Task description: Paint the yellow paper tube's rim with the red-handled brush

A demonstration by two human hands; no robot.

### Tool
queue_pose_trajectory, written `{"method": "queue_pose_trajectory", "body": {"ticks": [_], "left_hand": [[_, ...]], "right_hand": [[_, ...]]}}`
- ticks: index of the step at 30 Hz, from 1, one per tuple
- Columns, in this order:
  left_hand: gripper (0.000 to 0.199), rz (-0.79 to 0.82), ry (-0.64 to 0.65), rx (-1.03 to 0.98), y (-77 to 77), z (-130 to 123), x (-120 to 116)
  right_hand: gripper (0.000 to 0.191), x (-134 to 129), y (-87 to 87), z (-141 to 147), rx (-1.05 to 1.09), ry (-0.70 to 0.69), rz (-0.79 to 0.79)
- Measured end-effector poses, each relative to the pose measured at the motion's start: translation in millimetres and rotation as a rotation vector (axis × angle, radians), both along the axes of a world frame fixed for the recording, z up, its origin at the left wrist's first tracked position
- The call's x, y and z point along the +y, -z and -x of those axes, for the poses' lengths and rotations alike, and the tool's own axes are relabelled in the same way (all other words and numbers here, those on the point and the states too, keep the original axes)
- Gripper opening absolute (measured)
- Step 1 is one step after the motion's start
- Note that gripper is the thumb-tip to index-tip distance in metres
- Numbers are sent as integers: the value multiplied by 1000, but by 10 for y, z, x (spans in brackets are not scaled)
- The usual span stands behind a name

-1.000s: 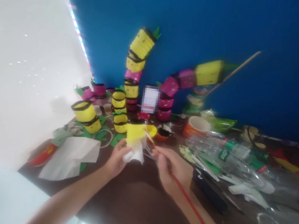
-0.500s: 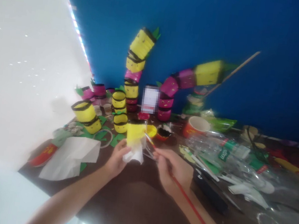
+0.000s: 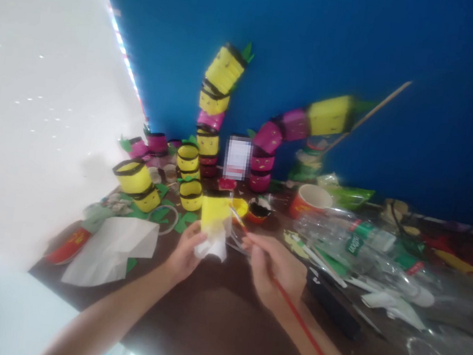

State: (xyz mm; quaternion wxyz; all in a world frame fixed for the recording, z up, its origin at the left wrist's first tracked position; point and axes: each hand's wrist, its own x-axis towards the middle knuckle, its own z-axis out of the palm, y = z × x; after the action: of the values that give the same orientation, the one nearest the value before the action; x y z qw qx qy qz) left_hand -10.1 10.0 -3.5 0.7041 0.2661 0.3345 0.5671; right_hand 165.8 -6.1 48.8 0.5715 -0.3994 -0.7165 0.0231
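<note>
My left hand (image 3: 188, 250) is closed on the lower end of a plastic bottle piece (image 3: 215, 210), its upper part painted yellow with a dark rim. White tissue (image 3: 213, 247) shows at its lower end, beside my fingers. In my right hand (image 3: 276, 268) is a paintbrush (image 3: 303, 321) with a long red handle, gripped near its front. The brush tip is at the right edge of the yellow area; whether it touches is too blurred to tell. Just behind stand a bowl of yellow paint (image 3: 239, 207) and a bowl of black paint (image 3: 259, 210).
Yellow painted cups (image 3: 190, 195) and a white paper sheet (image 3: 113, 249) lie to the left. Clear plastic bottles (image 3: 361, 243), a paper cup (image 3: 311, 200) and a black-handled tool (image 3: 335, 304) are on the right. Stacked painted pieces (image 3: 213, 103) rise before the blue wall (image 3: 363, 38).
Almost nothing differs. The yellow bottle piece and the brush tip have shifted very slightly, and my right hand has moved a touch to the right.
</note>
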Motion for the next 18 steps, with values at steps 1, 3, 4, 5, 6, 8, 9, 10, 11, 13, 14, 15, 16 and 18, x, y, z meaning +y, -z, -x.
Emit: {"method": "queue_pose_trajectory", "body": {"ticks": [1,3,4,5,6,8,9,10,11,13,14,15,16,18], "left_hand": [[32,-2,2,1,6,4,1],[32,3,4,-2,19,13,5],[33,7,4,-3,23,17,6],[33,10,4,-4,25,19,7],[33,12,4,-5,26,19,7],[33,10,8,-4,21,17,5],[33,11,7,-3,18,14,3],[33,15,6,-2,14,12,0],[33,21,3,-1,10,10,-3],[33,39,0,0,6,9,-9],[33,47,-1,1,6,11,-11],[33,52,2,2,7,13,-12],[33,52,5,3,11,15,-12],[33,42,19,6,21,20,-9]], "right_hand": [[19,-3,-3,-6,-12,-2,-2],[18,-12,-7,-19,-27,-7,-26],[18,-16,-9,-24,-25,-5,-44],[18,-19,-10,-26,-16,-1,-60],[19,-20,-11,-27,-4,3,-66],[20,-19,-11,-22,22,6,-63],[21,-16,-11,-19,29,3,-50],[21,-14,-11,-17,30,-5,-36],[21,-12,-10,-17,24,-14,-24],[21,-11,-10,-23,7,-32,-24],[21,-12,-10,-27,-4,-43,-32],[21,-13,-10,-31,-12,-51,-43],[21,-15,-11,-34,-14,-51,-56],[22,-18,-17,-32,-6,-39,-72]]}}
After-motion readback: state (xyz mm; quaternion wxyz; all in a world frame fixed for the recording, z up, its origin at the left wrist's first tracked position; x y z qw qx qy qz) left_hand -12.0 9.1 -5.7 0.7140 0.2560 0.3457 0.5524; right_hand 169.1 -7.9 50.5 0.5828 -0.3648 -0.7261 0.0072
